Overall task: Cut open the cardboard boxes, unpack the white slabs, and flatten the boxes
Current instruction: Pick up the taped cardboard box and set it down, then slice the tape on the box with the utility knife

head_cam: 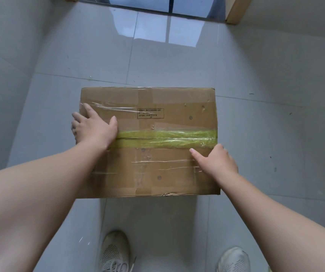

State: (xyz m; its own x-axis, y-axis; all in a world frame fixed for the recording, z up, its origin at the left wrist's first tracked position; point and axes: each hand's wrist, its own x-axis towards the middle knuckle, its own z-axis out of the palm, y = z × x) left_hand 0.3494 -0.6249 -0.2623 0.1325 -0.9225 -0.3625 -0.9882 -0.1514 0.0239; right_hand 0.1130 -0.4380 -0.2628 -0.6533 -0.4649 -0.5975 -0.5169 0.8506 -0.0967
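Glossy floor tiles (256, 65) surround taped cardboard box (167, 107); shoes (114, 252) nearby.

box (169, 169): brown | tape (167, 138): yellow-green | floor (256, 65): pale grey tiles | shoes (114, 252): white mesh
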